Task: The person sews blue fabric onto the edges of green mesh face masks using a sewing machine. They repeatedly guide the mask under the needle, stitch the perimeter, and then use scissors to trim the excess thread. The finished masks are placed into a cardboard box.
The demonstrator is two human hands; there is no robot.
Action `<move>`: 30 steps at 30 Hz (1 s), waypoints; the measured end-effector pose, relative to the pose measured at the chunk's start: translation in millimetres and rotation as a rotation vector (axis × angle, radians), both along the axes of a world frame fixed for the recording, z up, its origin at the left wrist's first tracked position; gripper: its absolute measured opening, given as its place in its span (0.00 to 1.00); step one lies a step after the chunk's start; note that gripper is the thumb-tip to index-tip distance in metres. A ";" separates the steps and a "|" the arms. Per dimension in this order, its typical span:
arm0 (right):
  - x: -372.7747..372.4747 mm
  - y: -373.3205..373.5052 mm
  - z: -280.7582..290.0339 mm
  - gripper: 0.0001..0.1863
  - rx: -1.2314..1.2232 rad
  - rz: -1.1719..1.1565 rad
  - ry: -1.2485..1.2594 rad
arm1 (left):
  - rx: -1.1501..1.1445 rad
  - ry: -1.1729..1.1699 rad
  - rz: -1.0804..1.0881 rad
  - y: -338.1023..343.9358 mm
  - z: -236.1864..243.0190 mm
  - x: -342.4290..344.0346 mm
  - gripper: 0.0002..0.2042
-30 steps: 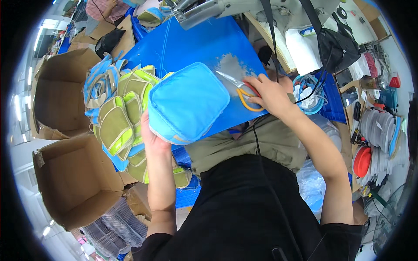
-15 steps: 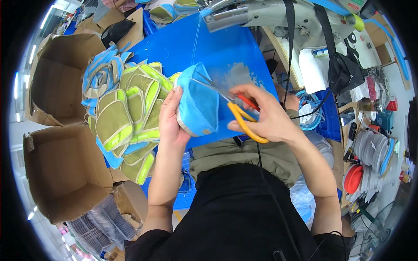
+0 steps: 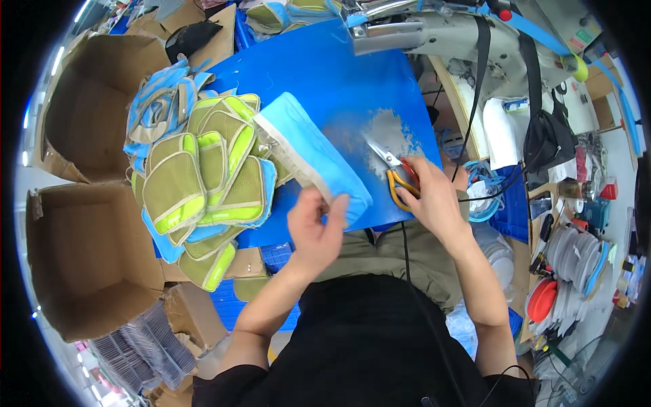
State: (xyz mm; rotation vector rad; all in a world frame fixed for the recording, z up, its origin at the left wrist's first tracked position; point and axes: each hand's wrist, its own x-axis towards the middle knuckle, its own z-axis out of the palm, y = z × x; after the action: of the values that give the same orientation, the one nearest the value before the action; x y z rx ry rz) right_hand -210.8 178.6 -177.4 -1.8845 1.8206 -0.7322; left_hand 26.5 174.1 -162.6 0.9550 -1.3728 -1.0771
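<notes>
Trousers [image 3: 380, 261] in khaki come nearest, just below the front edge of the bench [image 3: 305, 61]. Above that edge the person's left hand [image 3: 315, 227] pinches the near end of a blue fabric piece [image 3: 315, 152] between thumb and fingers; the right hand [image 3: 434, 203], apart from it, is closed around the handles of scissors [image 3: 390, 159], whose blades point away and leftward, clear of the cloth. I'd judge the step in hand to be turning and checking the piece with scissors ready; any cut would call for bringing an edge to the blades and steadying it. The piece is held over the bench, its long axis slanting from the pinched end near the lap to the far left, pale edging [image 3: 291, 159] along its left side. Farther left lies a heap of olive-and-lime pouches [image 3: 176, 180]; beyond the bench's far right stands a sewing machine [image 3: 461, 41].
</notes>
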 end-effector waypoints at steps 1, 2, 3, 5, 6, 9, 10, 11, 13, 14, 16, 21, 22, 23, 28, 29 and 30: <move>1.0 0.3 14.6 0.27 -0.037 0.027 0.049 | -0.113 -0.114 0.051 2.5 -6.2 -4.3 0.09; 1.6 -0.4 23.7 0.27 -0.081 0.009 0.027 | -0.182 -0.196 0.038 3.0 -5.4 -7.6 0.10; 2.9 -1.2 30.7 0.27 -0.126 -0.010 0.005 | -0.250 -0.279 0.026 3.2 -2.4 -11.0 0.10; 5.9 0.9 48.6 0.31 -0.115 -0.010 -0.252 | -0.350 -0.386 -0.004 3.0 2.3 -22.6 0.13; 15.7 6.7 40.4 0.33 -0.057 -0.035 -0.699 | -0.362 -0.427 -0.057 4.5 -4.0 -26.1 0.13; 43.5 8.8 74.8 0.32 -0.111 0.011 -0.564 | -0.365 -0.481 -0.178 11.9 -12.1 -38.9 0.15; 44.9 6.5 64.8 0.32 -0.162 -0.011 -0.505 | -0.444 -0.478 -0.164 7.6 -4.8 -39.7 0.16; 44.7 4.8 59.4 0.32 -0.211 -0.030 -0.445 | -0.522 -0.474 -0.149 1.3 1.4 -37.4 0.16; 36.9 5.0 59.3 0.31 -0.282 -0.016 -0.398 | -0.659 -0.545 -0.039 -10.2 8.5 -17.9 0.18; 35.0 6.9 58.3 0.31 -0.311 -0.009 -0.375 | -0.691 -0.601 0.105 -13.8 11.4 -5.9 0.20; 37.0 9.1 63.8 0.27 -0.346 -0.001 -0.376 | -0.718 -0.614 0.273 -29.3 21.0 1.3 0.23; 36.5 10.0 59.3 0.26 -0.381 0.030 -0.305 | -0.716 -0.567 0.158 -60.4 23.6 -0.1 0.26; 37.5 10.4 58.3 0.25 -0.411 0.023 -0.285 | -0.692 -0.571 0.171 -58.9 21.8 0.6 0.25; 39.1 9.0 57.3 0.24 -0.441 0.014 -0.265 | -0.669 -0.575 0.181 -57.6 20.3 1.9 0.24; 33.0 21.2 49.7 0.14 -0.347 -0.060 -0.253 | -0.317 -0.490 0.100 -24.4 10.5 -10.6 0.18; 25.6 25.8 47.8 0.13 -0.301 -0.020 -0.256 | -0.193 -0.444 0.021 -11.3 8.4 -9.3 0.16; 19.5 29.8 45.9 0.13 -0.254 0.019 -0.260 | -0.068 -0.396 -0.055 1.9 6.4 -7.4 0.15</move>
State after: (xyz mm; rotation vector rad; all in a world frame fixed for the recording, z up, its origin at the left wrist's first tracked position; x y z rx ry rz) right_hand -191.3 208.5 -131.4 -1.8512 1.6062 -1.1894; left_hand 19.1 175.9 -156.1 1.1260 -1.7542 -0.9046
